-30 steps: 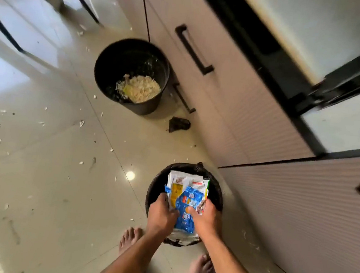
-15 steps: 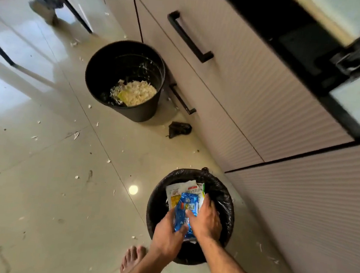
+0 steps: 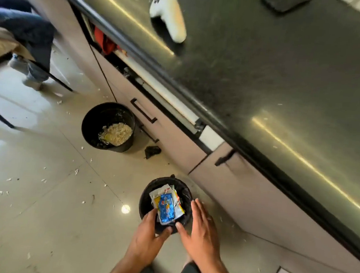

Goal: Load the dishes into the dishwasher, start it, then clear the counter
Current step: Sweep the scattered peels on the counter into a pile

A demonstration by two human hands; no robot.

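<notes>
Two black bins stood on the floor: a near bin (image 3: 147,196) with wrappers, a far bin (image 3: 90,125) with food scraps. Two hands: left hand (image 3: 146,237), right hand (image 3: 201,233). One white controller (image 3: 168,14) and one dark phone (image 3: 284,1) lay on one counter (image 3: 268,78). Three cabinet handles.

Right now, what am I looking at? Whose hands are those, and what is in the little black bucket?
There is no machine here. A person wears a camera on their head, so you look down as they do. The left hand and right hand are theirs, both with fingers open above a small black bin on the floor. Crumpled wrappers lie in the bin; neither hand grips them. Farther off stands a second bin with pale food scraps inside. White bits are scattered over the floor. The dark counter runs across the top right, with a white object on it, too blurred to name.
</notes>
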